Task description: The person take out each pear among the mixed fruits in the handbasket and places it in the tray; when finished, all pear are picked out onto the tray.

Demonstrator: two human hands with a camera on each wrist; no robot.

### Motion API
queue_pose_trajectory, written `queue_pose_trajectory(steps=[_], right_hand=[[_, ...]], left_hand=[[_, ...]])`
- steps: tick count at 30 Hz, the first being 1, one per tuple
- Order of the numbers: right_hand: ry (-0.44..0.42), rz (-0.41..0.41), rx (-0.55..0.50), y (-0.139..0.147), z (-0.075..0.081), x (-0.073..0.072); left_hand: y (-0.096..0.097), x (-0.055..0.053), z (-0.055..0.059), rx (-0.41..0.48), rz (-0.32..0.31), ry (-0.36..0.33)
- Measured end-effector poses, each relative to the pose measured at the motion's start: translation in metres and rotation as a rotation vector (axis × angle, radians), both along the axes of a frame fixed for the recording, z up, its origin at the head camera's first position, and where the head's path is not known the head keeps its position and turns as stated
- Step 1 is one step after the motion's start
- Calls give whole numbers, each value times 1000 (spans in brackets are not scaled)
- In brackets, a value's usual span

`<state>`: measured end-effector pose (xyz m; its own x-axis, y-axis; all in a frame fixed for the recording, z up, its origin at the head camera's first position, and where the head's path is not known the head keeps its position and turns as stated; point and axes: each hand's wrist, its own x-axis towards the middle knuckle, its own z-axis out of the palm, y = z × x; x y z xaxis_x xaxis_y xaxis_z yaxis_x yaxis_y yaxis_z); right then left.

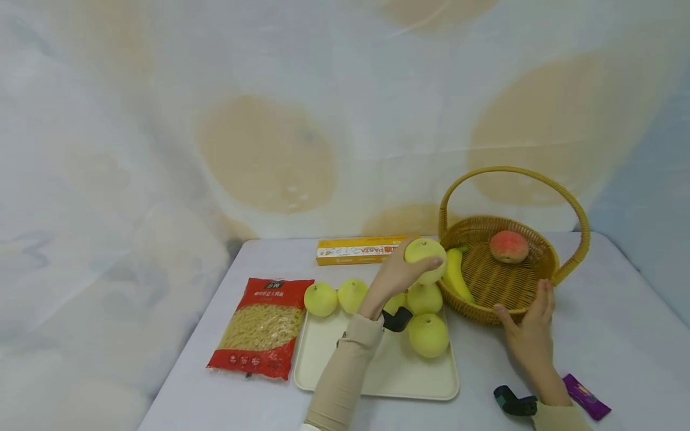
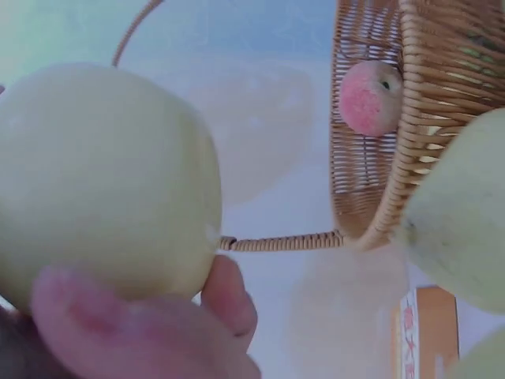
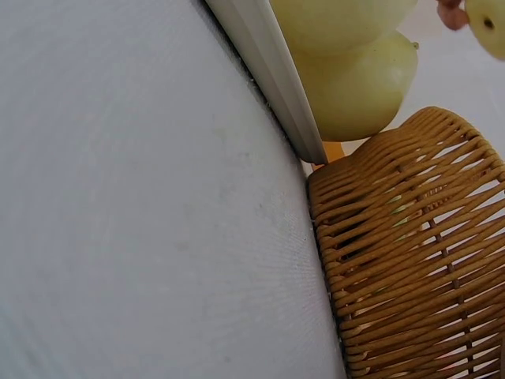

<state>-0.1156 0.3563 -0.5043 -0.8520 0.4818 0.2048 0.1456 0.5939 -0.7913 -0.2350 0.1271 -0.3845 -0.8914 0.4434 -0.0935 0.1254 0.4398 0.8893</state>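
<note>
My left hand (image 1: 396,275) grips a pale yellow pear (image 1: 426,254) above the far right corner of a tray (image 1: 377,374), beside the basket's left rim. The held pear fills the left of the left wrist view, with thumb and a finger against it. Several more pears (image 1: 428,335) sit along the tray's far and right sides. Against the near right side of a wicker basket (image 1: 487,314) rests my right hand (image 1: 530,341), thumb and fingers spread and fairly straight. Inside the basket lie a banana (image 1: 457,276) and a peach (image 1: 509,246). The right wrist view hides the right hand.
A red bag of pasta (image 1: 261,326) lies left of the tray. Behind the tray is a yellow and white pasta box (image 1: 350,251). A small purple packet (image 1: 586,397) lies by the right forearm. The basket's tall handle (image 1: 514,170) arches above it.
</note>
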Motion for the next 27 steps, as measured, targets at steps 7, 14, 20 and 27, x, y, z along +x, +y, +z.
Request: queue_pose_trajectory(steps=[7,14,20,27], right_hand=[[6,12,-7,1,-1,0],[9,18,6,3,1,0],[29,18,10,5,3,-2],[40,10,5,1,-1,-3]], left_hand=[[-32,22,-6,-37,56,93],[-61,51,-31,-33,80,200],[-74,65,-52,-99,134,216],[-79,66,-68,-168,160,220]])
